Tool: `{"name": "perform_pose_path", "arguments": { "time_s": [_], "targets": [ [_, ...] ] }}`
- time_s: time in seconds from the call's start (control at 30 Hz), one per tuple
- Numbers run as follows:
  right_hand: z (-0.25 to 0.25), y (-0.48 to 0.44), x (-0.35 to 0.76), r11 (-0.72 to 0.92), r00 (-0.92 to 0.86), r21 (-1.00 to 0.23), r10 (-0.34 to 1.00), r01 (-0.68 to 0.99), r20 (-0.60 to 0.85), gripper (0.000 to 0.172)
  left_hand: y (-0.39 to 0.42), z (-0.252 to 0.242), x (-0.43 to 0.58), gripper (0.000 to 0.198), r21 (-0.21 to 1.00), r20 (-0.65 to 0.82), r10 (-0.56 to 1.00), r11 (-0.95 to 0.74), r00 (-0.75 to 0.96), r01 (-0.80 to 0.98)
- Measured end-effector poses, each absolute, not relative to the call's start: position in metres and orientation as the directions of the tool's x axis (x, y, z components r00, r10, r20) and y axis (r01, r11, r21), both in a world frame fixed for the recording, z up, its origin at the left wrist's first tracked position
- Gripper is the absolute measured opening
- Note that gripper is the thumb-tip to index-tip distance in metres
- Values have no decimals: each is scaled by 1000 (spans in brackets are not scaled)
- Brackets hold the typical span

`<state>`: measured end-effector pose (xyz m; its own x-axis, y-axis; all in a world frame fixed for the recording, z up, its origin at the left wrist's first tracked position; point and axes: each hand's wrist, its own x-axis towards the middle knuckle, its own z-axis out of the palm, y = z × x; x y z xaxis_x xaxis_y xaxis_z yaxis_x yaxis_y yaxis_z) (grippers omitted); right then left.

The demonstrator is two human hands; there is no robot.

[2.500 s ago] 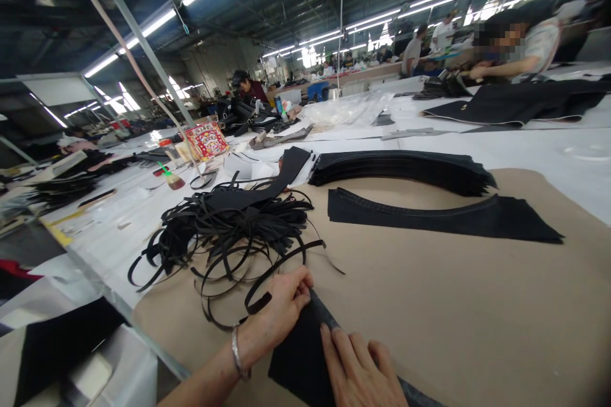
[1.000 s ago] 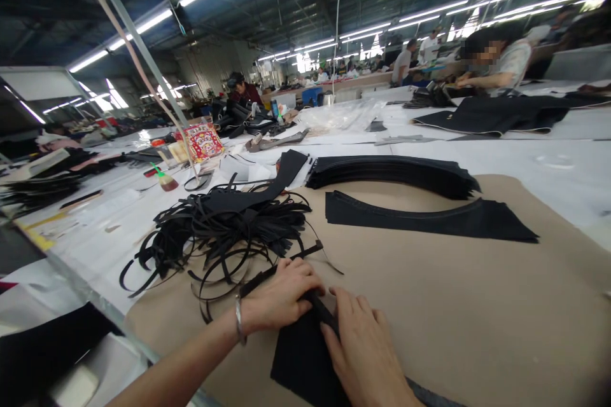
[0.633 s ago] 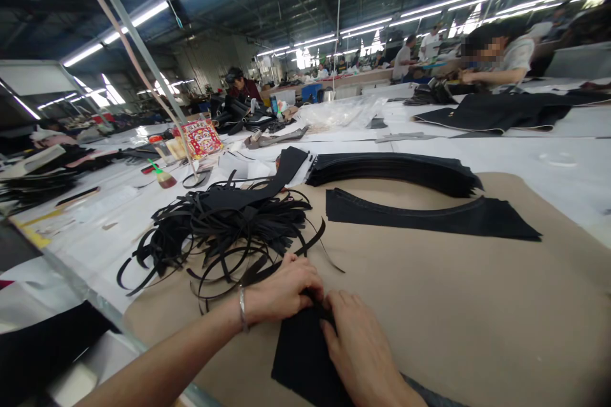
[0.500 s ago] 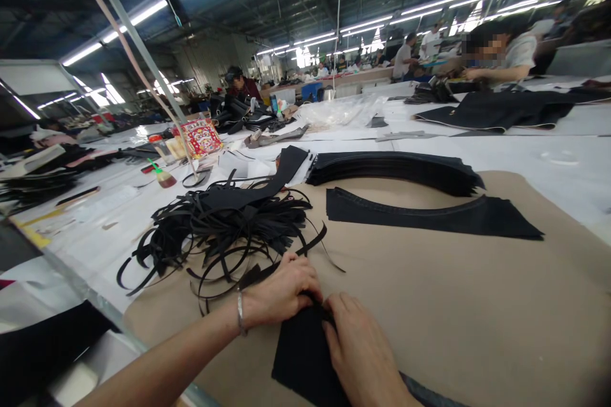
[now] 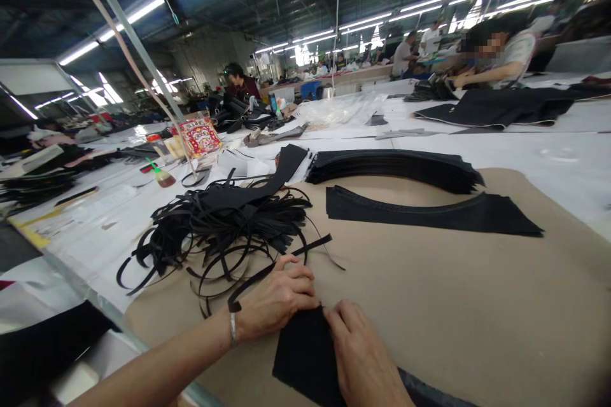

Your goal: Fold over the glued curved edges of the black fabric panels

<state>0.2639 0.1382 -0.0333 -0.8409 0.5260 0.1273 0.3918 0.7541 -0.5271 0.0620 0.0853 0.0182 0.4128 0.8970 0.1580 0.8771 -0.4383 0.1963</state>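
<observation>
A black fabric piece lies at the near edge of the mat, and part of it runs under my right hand and off the bottom of the view. My left hand has its fingers curled down on the piece's far corner, the thumb mostly hidden. Behind its knuckles passes a narrow black strip, whose near end curls beside the wrist. Along the curved right edge, my right hand is closed with bent fingers at the fabric; its fingertips are partly hidden.
A tangled heap of black strips lies left of my hands. Beyond are a curved black stack and a second black piece on the tan mat. A glue bottle and red packet stand farther back. A co-worker sits across the table.
My left hand has shifted slightly left, and the narrow strip behind it now curls round near the wrist. My fingers at the corner have drawn apart a little.
</observation>
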Motion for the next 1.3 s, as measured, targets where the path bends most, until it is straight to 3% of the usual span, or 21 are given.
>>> {"name": "perform_pose_path", "arguments": {
  "time_s": [0.4,0.53,0.63,0.87,1.03,1.3],
  "targets": [
    [-33,139,265,814,-875,-436,471,383,112,50,77,16,35,29,142,198,899,-421,391,896],
    [-34,140,265,823,-876,-418,468,384,117,51,76,15,35,29,73,286,901,-360,326,930],
    [-35,138,264,823,-872,-415,474,388,125,48,72,11,51,27,88,326,895,-350,305,933],
    [-27,137,262,805,-860,-411,503,427,91,45,61,1,83,30,230,219,949,-277,227,933],
    [-19,141,266,759,-857,-474,515,446,19,39,58,8,87,40,228,129,971,-225,200,947],
    [-22,145,281,764,-869,-498,492,411,38,33,53,16,96,52,209,93,984,-166,149,964]
  ]
}}
